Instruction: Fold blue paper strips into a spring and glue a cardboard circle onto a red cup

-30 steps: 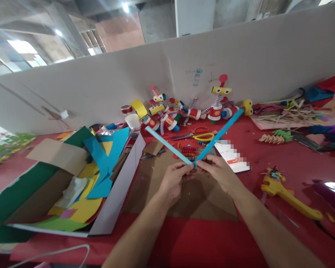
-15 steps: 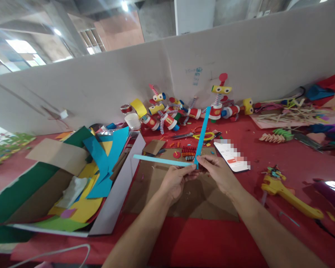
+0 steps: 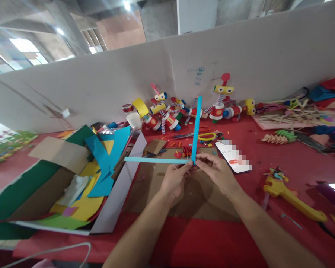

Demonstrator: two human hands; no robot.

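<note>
My left hand [image 3: 174, 179] and my right hand [image 3: 216, 172] meet above a brown cardboard sheet [image 3: 167, 201] on the red table. Both pinch the joined ends of two blue paper strips. One blue strip [image 3: 156, 160] runs flat to the left from my left fingers. The other blue strip [image 3: 196, 126] stands almost straight up from my right fingers. The two strips form a right angle at the pinched corner.
A box of coloured paper scraps [image 3: 72, 186] lies at the left. Paper-cup robot figures [image 3: 184, 108], yellow-handled scissors [image 3: 203, 136] and a phone [image 3: 234, 156] lie behind my hands. A yellow glue gun [image 3: 290, 195] rests at the right. A grey partition wall [image 3: 254, 59] bounds the table.
The strips were spread in a V pointing away. The left strip has swung down to level and the right strip has swung up to near vertical. My hands stayed in place.
</note>
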